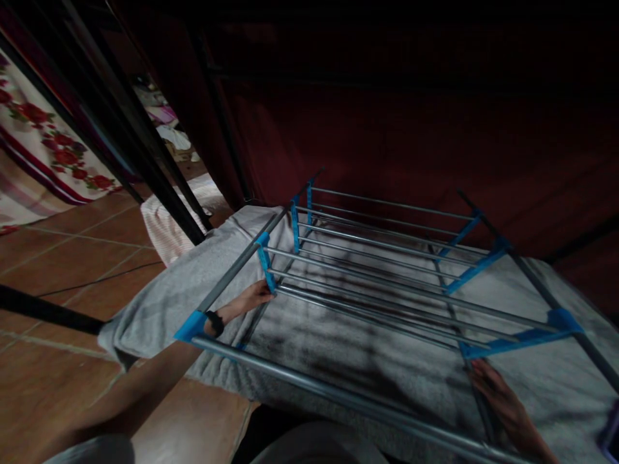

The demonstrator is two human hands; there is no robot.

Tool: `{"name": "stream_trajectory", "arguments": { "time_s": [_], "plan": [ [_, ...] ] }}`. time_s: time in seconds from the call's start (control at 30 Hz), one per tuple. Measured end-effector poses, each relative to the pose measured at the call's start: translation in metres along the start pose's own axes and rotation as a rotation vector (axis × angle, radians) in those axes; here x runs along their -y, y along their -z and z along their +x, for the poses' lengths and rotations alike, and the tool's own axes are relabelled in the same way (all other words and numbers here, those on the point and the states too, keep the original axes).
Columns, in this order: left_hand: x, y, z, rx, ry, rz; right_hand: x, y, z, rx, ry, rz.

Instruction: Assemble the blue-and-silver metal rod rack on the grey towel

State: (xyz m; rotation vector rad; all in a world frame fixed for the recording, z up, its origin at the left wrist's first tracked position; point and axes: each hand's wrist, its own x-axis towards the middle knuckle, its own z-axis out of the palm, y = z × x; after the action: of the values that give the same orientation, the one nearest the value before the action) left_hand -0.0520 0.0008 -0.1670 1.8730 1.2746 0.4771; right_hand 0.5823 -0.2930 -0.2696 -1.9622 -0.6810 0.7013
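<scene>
Dim scene, head view looking down. I see a metal drying rack with grey rails and bright blue plastic joints [387, 270], lying flat over a grey towel-like cloth [184, 290] that covers a low bed or mattress; can't tell which. The rack fills the middle of the frame, its rails running left to right, with the near thick rail [309, 383] closest to me.

My left hand [254, 296] reaches in from the lower left under the rack's left side bar. Its fingers are closed against a blue plastic joint [265, 267] on that bar, touching it; whether it fully grips the joint I can't tell, as the fingertips are hidden behind the plastic. There is a dark band [215, 322] on the wrist.

My right hand [500, 403] is at the lower right, below the rails, lying flat and spread on the grey cloth, just beside the blue cross brace [522, 338] on the rack's right side. It holds nothing.

Around it: a reddish-brown tiled floor [72, 258] on the left, dark metal poles [145, 167] slanting across the upper left, a white fabric with red flower print [53, 142] at the far left, and a dark red curtain or wall [411, 116] behind the rack. A pale striped cloth [164, 229] lies on the floor by the poles.
</scene>
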Motion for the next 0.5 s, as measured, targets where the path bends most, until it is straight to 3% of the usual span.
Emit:
{"name": "stream_trajectory", "arguments": {
  "time_s": [0.23,0.4,0.5],
  "plan": [
    [0.003,-0.006,0.014,-0.117,0.085,0.063,-0.004,0.0,-0.002,0.015,0.045,-0.016],
    [0.001,-0.002,0.012,-0.103,0.106,0.134,0.016,-0.013,-0.018,-0.036,0.116,0.071],
    [0.008,0.003,0.017,-0.108,0.186,0.305,0.028,-0.018,-0.02,-0.019,0.162,0.081]
  ]
}}
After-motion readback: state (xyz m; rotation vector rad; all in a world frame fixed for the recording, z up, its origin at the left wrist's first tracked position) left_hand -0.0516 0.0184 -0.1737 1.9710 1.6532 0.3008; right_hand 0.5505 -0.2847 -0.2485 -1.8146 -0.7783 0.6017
